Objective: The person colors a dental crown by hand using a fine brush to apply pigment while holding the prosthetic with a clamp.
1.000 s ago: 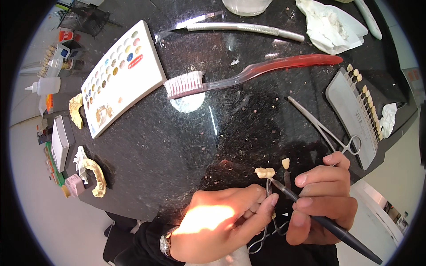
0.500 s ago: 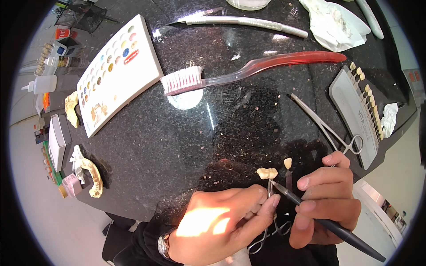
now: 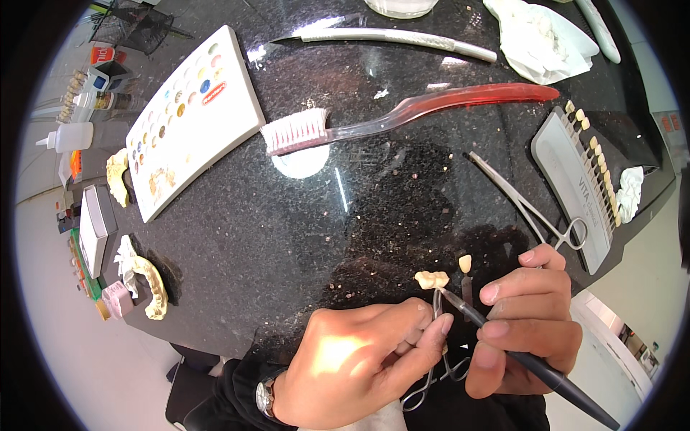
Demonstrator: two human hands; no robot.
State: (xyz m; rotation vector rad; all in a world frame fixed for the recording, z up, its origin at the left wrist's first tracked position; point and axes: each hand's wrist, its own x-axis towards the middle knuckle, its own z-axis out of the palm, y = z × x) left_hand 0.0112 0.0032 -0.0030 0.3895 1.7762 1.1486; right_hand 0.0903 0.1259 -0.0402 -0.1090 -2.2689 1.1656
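Observation:
My left hand point(image 3: 352, 359) is closed round slim metal locking forceps point(image 3: 437, 304), whose ring handles come out below the fingers. At the forceps' tip is a cream-coloured dental bridge point(image 3: 431, 279) of several joined teeth. My right hand point(image 3: 535, 323) pinches a dark-handled fine brush point(image 3: 564, 388), slanted up to the left. The brush's pointed tip meets or nearly meets the lower edge of the bridge. Beside the bridge is a single tooth-shade tab point(image 3: 465, 263) on a metal strip; its lower end is hidden, and I cannot tell whether a hand holds it.
Right of the hands lie a second pair of locking forceps point(image 3: 528, 205) and a grey shade guide point(image 3: 568, 183). Farther off are a red-handled toothbrush point(image 3: 431, 104), a metal-handled knife point(image 3: 402, 37), crumpled tissue point(image 3: 543, 43) and a white palette point(image 3: 194, 122). A dental arch model point(image 3: 154, 287) sits at left.
My right hand and the brush have shifted very slightly left, and the brush's rear end has dipped. My left hand, the forceps and the bridge have stayed almost still.

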